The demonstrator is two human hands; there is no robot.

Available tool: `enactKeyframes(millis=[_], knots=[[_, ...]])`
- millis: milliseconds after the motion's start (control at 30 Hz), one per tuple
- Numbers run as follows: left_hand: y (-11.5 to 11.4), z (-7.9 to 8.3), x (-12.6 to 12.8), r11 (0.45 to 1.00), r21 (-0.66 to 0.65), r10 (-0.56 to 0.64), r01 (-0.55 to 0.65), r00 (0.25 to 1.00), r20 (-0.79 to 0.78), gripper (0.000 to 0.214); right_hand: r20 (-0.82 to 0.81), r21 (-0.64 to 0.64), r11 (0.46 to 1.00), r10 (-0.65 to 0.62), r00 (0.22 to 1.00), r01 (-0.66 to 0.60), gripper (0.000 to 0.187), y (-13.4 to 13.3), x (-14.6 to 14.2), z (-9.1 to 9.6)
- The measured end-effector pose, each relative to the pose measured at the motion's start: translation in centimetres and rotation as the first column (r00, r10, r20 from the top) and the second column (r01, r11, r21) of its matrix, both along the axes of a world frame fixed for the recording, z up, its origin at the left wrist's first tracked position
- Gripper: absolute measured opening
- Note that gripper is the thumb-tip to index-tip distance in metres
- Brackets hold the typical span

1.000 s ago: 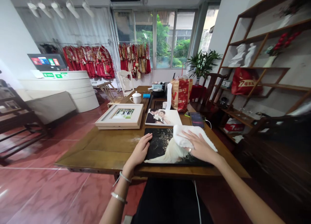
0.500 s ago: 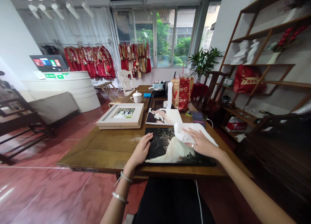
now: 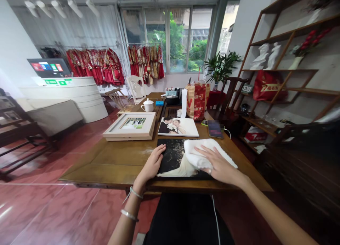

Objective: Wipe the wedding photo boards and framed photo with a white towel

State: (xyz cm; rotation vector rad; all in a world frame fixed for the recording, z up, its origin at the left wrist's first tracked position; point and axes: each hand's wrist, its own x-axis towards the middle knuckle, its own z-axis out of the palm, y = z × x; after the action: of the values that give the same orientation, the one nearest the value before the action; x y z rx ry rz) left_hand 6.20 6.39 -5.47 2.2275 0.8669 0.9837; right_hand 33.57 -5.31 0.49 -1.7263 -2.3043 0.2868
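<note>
A dark photo album (image 3: 174,156) with a white dress on its cover lies flat near the front edge of the wooden table (image 3: 119,160). My left hand (image 3: 153,164) rests open on the album's left edge, fingers flat. My right hand (image 3: 216,163) presses fingers spread on a folded white cloth (image 3: 204,151) that lies on the album's right half. The cloth hides most of that half of the cover.
Behind the album lie a white photo book (image 3: 183,127), a framed photo (image 3: 130,125) and a phone (image 3: 214,129) on a cable. Farther back stand a red patterned bag (image 3: 197,101), a white teapot (image 3: 147,106) and a tea tray. Wooden shelves (image 3: 278,92) line the right wall.
My right hand has slid the white cloth down and left across the album cover. The left hand has stayed on the album's left edge.
</note>
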Motion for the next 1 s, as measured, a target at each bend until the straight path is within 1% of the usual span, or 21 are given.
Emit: enactKeyframes(millis=[67, 133, 200, 267, 333, 400, 500, 633, 700, 733, 767, 833, 900, 1000], knots=[[0.0, 0.0, 0.0, 1.000, 0.002, -0.002, 0.002, 1.000, 0.002, 0.036, -0.008, -0.005, 1.000, -0.029, 1.000, 0.029, 0.060, 3.0, 0.7, 0.0], [0.0, 0.0, 0.0, 1.000, 0.005, -0.002, 0.002, 1.000, 0.001, 0.036, -0.031, -0.019, 0.998, -0.059, 0.998, 0.058, 0.058, 5.5, 1.1, 0.2], [0.0, 0.0, -0.1, 1.000, 0.007, -0.002, 0.002, 1.000, -0.001, 0.037, -0.066, -0.032, 0.995, -0.097, 0.993, 0.095, 0.056, 7.1, 1.2, 0.4], [-0.1, 0.1, -0.1, 1.000, 0.005, -0.004, 0.004, 1.000, -0.007, 0.037, -0.091, -0.040, 0.992, -0.123, 0.988, 0.120, 0.056, 7.7, 1.2, 0.4], [-0.1, 0.1, -0.1, 1.000, 0.001, -0.002, 0.002, 1.000, -0.012, 0.037, -0.087, -0.037, 0.993, -0.116, 0.989, 0.113, 0.059, 7.2, 1.1, 0.4], [-0.1, 0.0, -0.1, 1.000, 0.002, 0.002, -0.002, 1.000, -0.007, 0.037, -0.067, -0.028, 0.997, -0.076, 0.995, 0.074, 0.060, 5.8, 0.8, 0.2], [0.0, -0.2, 0.0, 1.000, 0.009, 0.004, -0.004, 1.000, 0.013, 0.036, -0.048, -0.010, 1.000, -0.022, 0.999, 0.021, 0.060, 2.2, -0.1, 0.0], [0.1, -0.2, 0.1, 1.000, 0.005, 0.010, -0.011, 1.000, 0.016, 0.036, -0.029, -0.012, 0.998, 0.066, 0.997, -0.066, 0.059, -3.0, -2.5, 0.2], [0.0, -0.2, 0.1, 1.000, 0.000, 0.011, -0.011, 1.000, 0.012, 0.036, -0.022, -0.029, 0.994, 0.104, 0.994, -0.105, 0.059, -4.7, -3.7, 0.3], [0.0, -0.1, 0.1, 1.000, -0.002, 0.011, -0.011, 1.000, 0.012, 0.036, -0.021, -0.034, 0.993, 0.111, 0.994, -0.112, 0.059, -5.1, -4.1, 0.4], [0.0, -0.1, 0.1, 1.000, -0.004, 0.010, -0.010, 1.000, 0.012, 0.036, -0.021, -0.040, 0.993, 0.112, 0.993, -0.113, 0.058, -5.2, -4.4, 0.4], [0.0, -0.1, 0.1, 1.000, -0.004, 0.005, -0.005, 1.000, 0.010, 0.037, -0.022, -0.045, 0.994, 0.095, 0.995, -0.096, 0.059, -4.3, -4.6, 0.4], [0.1, -0.1, 0.0, 1.000, -0.001, 0.000, 0.000, 1.000, 0.005, 0.037, -0.018, -0.038, 0.998, 0.057, 0.998, -0.058, 0.059, -2.2, -4.3, 0.4], [0.1, -0.2, -0.1, 1.000, 0.002, -0.004, 0.004, 1.000, 0.001, 0.037, -0.003, -0.037, 0.999, -0.025, 1.000, 0.025, 0.058, 2.2, -3.8, 0.6]])
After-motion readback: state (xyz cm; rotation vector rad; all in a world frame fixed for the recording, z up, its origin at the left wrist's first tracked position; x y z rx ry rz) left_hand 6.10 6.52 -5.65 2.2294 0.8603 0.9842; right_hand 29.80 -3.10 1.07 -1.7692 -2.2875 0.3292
